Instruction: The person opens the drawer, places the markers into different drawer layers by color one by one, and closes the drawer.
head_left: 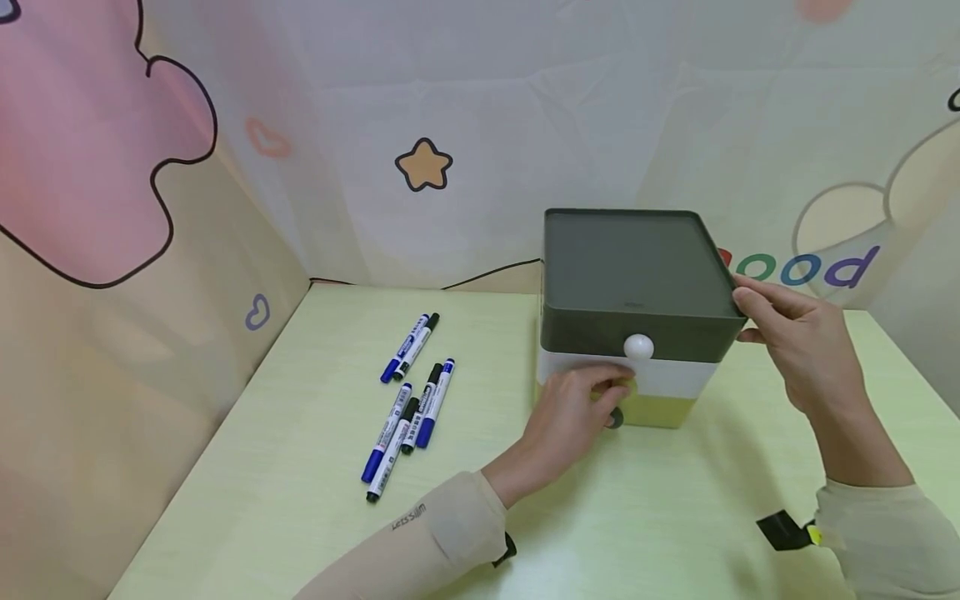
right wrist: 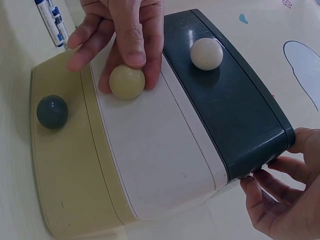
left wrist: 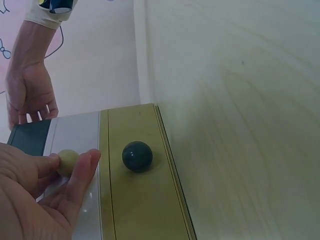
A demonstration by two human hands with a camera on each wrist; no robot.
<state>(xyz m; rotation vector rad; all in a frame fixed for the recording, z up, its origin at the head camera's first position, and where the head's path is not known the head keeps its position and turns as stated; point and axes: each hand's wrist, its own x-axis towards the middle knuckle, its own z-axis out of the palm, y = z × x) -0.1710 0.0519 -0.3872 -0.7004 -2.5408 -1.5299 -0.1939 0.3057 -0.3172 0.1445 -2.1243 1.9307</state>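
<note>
A small drawer box stands on the table, with a dark green top drawer (head_left: pixel 637 332), a white middle drawer (right wrist: pixel 150 135) and a yellow-green bottom drawer (left wrist: pixel 142 200). My left hand (head_left: pixel 573 408) pinches the round pale yellow knob (right wrist: pixel 127 82) of the white drawer between thumb and fingers. At the upper right edge of the box, my right hand (head_left: pixel 806 346) rests its fingertips against the dark green part. A white knob (head_left: pixel 638 347) sits on the top drawer, a dark green knob (left wrist: pixel 137 156) on the bottom one. All the drawer fronts appear flush.
Left of the box lie several blue and black markers: one pair (head_left: pixel 409 348) farther back, and a looser group (head_left: pixel 405 433) nearer. A printed cloth (head_left: pixel 487 167) hangs behind and beside the pale table (head_left: pixel 262 500). Near the cloth, a thin dark cord (head_left: pixel 491 276) runs behind the box.
</note>
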